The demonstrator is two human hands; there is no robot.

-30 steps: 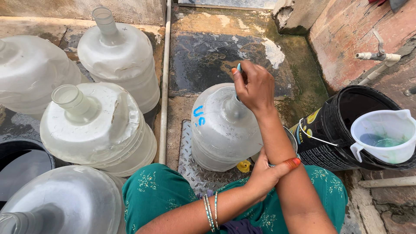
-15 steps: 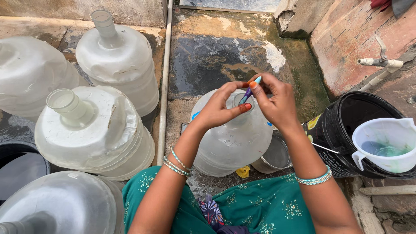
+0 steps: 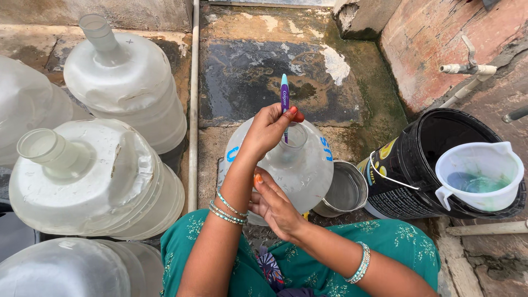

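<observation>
A clear plastic water jug [image 3: 308,170] with blue markings stands in front of me on wet ground. My left hand [image 3: 268,131] is over its mouth, pinching a purple and teal toothbrush [image 3: 284,94] upright; the brush's lower end goes down into the jug's neck. My right hand [image 3: 273,204] lies low against the near side of the jug, just under my left wrist, fingers spread flat and holding nothing. Both wrists wear bangles.
Several big empty jugs [image 3: 93,181] crowd the left, beyond a thin white pipe [image 3: 193,110]. A small steel bowl [image 3: 344,190] sits right of the jug. A black bucket [image 3: 423,159] holds a white jug [image 3: 478,176] of greenish water. A tap [image 3: 467,66] juts from the brick wall.
Both hands were at the jug's mouth with the right hand on the brush. Now the left hand holds the brush upright and the right hand has dropped to the jug's near side.
</observation>
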